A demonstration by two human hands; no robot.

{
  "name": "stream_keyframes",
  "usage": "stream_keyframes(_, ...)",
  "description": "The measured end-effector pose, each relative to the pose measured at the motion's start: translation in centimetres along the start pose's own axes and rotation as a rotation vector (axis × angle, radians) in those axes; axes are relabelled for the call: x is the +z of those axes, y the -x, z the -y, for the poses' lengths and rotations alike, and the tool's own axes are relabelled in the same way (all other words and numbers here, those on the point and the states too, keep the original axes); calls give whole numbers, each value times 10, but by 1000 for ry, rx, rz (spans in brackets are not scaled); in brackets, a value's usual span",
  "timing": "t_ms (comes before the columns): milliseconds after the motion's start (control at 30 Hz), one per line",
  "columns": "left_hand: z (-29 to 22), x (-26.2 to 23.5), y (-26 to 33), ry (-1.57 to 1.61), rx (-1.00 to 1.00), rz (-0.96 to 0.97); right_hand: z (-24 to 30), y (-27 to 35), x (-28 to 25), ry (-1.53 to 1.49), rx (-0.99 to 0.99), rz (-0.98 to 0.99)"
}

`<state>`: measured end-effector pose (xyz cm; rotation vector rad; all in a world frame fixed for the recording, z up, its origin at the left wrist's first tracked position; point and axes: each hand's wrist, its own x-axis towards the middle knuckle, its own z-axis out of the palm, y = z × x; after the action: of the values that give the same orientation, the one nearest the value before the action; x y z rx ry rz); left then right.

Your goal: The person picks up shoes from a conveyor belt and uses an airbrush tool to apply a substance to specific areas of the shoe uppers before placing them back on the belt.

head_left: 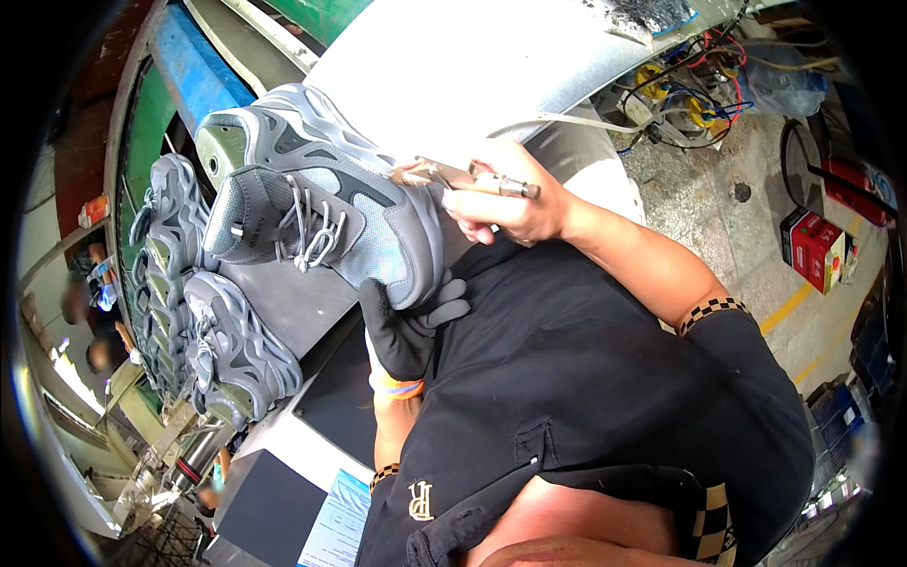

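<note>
A grey lace-up shoe (321,198) with an olive-green lining is held up in front of my chest. My left hand (408,329), in a black glove, grips it from below at the toe end. My right hand (510,203), bare, is shut on a slim metal hand tool (472,178) whose tip touches the upper edge of the shoe near the toe. Whether the tool's jaws pinch anything is hidden.
Several matching grey shoes (194,321) stand in a row on a bench (274,302) at the left. A pale curved machine cover (472,57) lies beyond the shoe. Tangled wires (690,90) and a red box (814,248) sit at the right. A printed sheet (338,524) lies low left.
</note>
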<state>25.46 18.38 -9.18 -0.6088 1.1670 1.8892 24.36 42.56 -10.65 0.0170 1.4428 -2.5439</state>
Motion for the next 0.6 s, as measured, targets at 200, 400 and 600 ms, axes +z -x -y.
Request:
stream_keyframes(200,0,10,-5,53,-11,165,-2,25,-4,-21,35,-40)
stream_keyframes(400,3,25,-21,156,-110,306,22,45,-7,-23,131,-81)
stream_keyframes(600,7,54,-45,167,-248,477,51,52,-15,99,162,-199)
